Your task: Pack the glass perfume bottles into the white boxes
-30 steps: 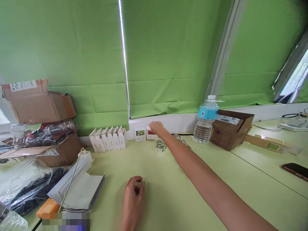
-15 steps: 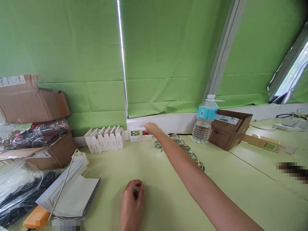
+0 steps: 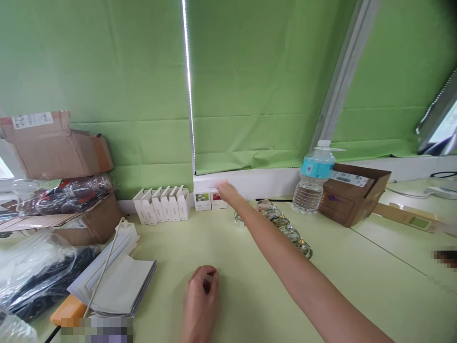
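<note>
My right hand point(image 3: 228, 191) reaches far forward, at the upper right of a small white box with a red picture point(image 3: 216, 196). Its fingers are bent over the box, their tips partly hidden. Right beside that box stands a small white box with a green picture point(image 3: 203, 200). My left hand point(image 3: 202, 299) rests on the table close to me, thumb and forefinger curled together in a loop, with nothing visible inside. Partly behind my right forearm lies a row of clear-wrapped coiled items with gold-coloured bits point(image 3: 282, 223).
Several upright white cartons point(image 3: 162, 206) stand left of the small boxes. A water bottle point(image 3: 310, 183) and an open brown box point(image 3: 342, 200) are at the right. Papers point(image 3: 121, 286), plastic-wrapped goods point(image 3: 39, 276) and stacked cardboard boxes point(image 3: 60, 152) crowd the left side. Green blinds point(image 3: 250, 85) hang behind.
The view has turned a little left, so the scene sits further right. My right hand stays at the red-picture box, and my left hand keeps its curled pose.
</note>
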{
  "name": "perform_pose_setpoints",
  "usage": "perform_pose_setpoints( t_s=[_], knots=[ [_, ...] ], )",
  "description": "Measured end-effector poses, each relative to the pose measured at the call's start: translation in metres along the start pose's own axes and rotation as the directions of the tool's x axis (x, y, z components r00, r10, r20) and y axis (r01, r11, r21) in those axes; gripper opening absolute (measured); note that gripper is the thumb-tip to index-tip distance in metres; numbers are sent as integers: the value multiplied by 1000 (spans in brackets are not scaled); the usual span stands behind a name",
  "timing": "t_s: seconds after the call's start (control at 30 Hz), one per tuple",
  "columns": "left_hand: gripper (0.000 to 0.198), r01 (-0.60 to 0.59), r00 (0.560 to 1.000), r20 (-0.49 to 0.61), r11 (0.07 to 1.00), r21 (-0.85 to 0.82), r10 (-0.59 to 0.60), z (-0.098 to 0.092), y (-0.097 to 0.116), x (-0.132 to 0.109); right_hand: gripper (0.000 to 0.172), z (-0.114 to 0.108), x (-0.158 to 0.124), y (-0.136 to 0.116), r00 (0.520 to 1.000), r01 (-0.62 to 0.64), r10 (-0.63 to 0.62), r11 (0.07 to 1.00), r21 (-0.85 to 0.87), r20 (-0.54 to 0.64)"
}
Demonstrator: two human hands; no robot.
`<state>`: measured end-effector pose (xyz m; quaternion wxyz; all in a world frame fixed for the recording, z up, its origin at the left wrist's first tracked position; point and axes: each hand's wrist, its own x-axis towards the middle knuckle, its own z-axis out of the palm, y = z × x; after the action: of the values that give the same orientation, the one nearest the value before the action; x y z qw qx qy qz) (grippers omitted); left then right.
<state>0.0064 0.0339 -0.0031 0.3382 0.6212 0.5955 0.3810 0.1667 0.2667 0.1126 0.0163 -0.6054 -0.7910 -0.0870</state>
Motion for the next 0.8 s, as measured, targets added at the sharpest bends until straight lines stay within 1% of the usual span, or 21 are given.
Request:
perform_pose_setpoints(
  t_s=[0.1,0.23,0.47,0.63,0.8],
  knots=[
    [24,-2,1000,-8,1000,-7,2,0,-1,0,32,2,0,-5,999,-40,39,999,-20,-8],
    [23,-25,1000,-16,1000,-10,25,2,-3,-1,31,4,0,-15,998,-57,56,998,-30,-23],
    [23,-30,999,-16,999,-28,30,1,-3,1,32,5,-6,-47,991,-24,24,1000,-1,-130],
    [23,-38,999,-19,997,-69,37,0,-3,-2,32,3,-9,-75,986,39,-21,994,106,-165],
    [23,-44,999,-33,996,-82,42,1,-4,-4,31,3,-7,-103,979,143,-92,944,296,-180]
  ],
)
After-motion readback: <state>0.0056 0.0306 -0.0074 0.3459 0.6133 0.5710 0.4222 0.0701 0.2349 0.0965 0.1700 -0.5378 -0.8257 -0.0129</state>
